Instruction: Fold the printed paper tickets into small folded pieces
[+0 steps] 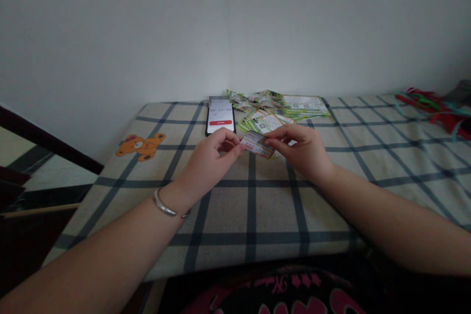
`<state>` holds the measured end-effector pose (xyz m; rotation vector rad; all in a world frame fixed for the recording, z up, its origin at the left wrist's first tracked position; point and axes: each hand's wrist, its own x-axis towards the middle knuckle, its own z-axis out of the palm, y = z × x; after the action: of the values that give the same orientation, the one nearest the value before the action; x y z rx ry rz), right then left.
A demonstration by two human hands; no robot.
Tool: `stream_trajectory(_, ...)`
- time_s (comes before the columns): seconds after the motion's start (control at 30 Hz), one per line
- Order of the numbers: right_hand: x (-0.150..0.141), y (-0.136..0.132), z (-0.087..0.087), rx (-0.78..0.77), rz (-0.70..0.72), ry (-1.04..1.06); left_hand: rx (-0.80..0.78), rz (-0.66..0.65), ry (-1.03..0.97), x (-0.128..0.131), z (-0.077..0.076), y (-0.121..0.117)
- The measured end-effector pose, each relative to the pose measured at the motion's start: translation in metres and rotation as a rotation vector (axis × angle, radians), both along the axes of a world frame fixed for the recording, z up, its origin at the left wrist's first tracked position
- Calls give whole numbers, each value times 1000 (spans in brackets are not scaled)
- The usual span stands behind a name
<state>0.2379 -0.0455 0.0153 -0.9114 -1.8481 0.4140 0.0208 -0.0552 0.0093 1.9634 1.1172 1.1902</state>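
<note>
A small printed packet (pixel 254 143), greyish with orange and green edges, is held above the table between both hands. My left hand (pixel 220 149) pinches its left end between thumb and forefinger. At its upper right, the thumb and forefinger of my right hand (pixel 300 148) are closed on it. Just behind it lie green and white printed packets (pixel 270 121), fanned over one another and partly hidden by the hands. Farther back are several crumpled green packets (pixel 257 100), with flat ones (pixel 303 104) to their right.
A phone (pixel 221 117) showing a timer lies behind my left hand. The checked tablecloth (pixel 230 216) carries a bear picture (pixel 140 147) at left. Red and green fabric or cords (pixel 436 110) lie at far right. A pale wall (pixel 235 29) borders the table's back.
</note>
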Motion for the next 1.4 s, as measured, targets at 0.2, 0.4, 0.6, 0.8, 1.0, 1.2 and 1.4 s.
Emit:
stream_trajectory(0.2, 0, -2, 1, 48, -1, -74, -116, -10, -42, -4, 0, 7)
stream_trajectory(0.4, 0, -2, 2, 38, -4, -69, -125, 7, 11, -7, 4, 6)
stream_trajectory(0.6, 2, 0, 2, 9, 14, -75, -172, 43, 31, -7, 3, 6)
stream_trajectory(0.8, 2, 3, -2, -98, 31, -114, -179, -35, -11, -2, -3, 6)
stream_trajectory(1.0, -1, 1, -4, -135, 90, -136, 10, -5, 82, 2, 5, -6)
stream_trajectory(1.2, -3, -1, -3, -152, 78, -156, 45, 52, 139, 3, 9, -13)
stream_trajectory(1.4, -2, -2, -4, -134, 56, -195, 35, 51, 151, 4, 9, -13)
